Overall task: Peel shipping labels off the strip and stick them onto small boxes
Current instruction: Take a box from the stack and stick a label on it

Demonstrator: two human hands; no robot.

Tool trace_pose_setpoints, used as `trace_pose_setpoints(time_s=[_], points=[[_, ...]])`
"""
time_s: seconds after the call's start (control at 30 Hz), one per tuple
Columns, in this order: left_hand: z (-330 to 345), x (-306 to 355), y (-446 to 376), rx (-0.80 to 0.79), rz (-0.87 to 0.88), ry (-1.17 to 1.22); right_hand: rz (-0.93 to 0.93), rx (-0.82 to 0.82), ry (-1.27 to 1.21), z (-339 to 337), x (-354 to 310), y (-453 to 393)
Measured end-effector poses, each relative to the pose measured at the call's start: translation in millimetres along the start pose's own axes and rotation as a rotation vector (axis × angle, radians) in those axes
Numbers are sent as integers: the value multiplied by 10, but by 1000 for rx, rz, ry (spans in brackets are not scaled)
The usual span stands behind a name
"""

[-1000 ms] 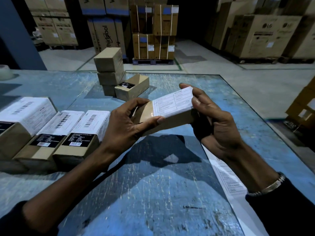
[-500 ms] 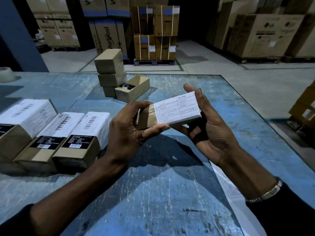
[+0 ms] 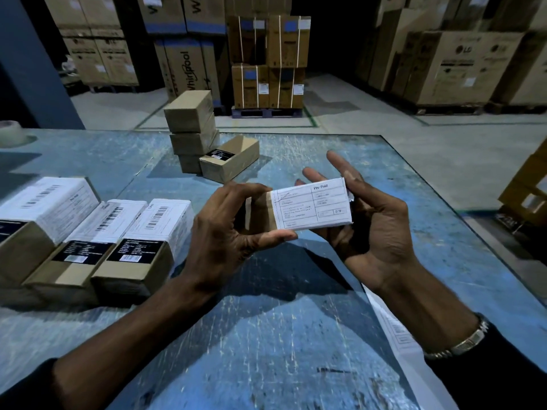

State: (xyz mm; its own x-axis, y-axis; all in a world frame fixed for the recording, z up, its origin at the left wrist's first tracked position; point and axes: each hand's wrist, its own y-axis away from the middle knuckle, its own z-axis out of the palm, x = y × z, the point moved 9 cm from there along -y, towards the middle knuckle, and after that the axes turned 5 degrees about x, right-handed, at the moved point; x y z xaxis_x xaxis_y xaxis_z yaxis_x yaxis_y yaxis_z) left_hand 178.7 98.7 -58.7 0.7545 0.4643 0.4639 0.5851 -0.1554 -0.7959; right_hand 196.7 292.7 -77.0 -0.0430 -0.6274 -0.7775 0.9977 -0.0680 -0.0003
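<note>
Both hands on one small box (image 3: 260,213)! Left hand (image 3: 225,232) grips its bare end; right hand (image 3: 370,229), fingers straight, cradles the labelled end (image 3: 313,207).

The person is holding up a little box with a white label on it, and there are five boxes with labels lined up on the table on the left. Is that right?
Not quite. The head view shows three labelled boxes lined up on the left of the table, not five. The rest holds: both hands hold up the small box with its white label.

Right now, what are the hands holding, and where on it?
The left hand grips the small box by its bare left end; the right hand cradles its labelled right end, fingers straight.
</note>
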Motion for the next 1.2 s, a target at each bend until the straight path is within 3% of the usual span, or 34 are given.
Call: trace_pose_setpoints(time_s=[0.2, 0.4, 0.5, 0.6, 0.67, 0.73, 0.87, 1.0, 1.2], points=[[-87, 188, -56, 33, 270, -160, 186, 40, 189, -73, 89, -2], [-86, 266, -32, 60, 354, -243, 49, 105, 273, -113, 130, -48], [-144, 206, -93, 60, 184, -143, -55, 111, 331, -142, 64, -56], [-129, -48, -94, 68, -159, -25, -156, 98, 451, -72, -12, -29], [-21, -277, -14, 23, -457, 215, -207, 102, 519, -29, -40, -24], [109, -385, 55, -35, -601, 402, -203, 131, 545, -66, -44, -41], [53, -248, 14, -26, -409, 355, -158, 157, 565, -121, -28, -51], [-58, 46, -25, 43, -128, 118, -183, 128, 680, -111, 2, -43], [-106, 120, 1, 97, 1, 84, -175, 118, 635, -116, 3, -53]])
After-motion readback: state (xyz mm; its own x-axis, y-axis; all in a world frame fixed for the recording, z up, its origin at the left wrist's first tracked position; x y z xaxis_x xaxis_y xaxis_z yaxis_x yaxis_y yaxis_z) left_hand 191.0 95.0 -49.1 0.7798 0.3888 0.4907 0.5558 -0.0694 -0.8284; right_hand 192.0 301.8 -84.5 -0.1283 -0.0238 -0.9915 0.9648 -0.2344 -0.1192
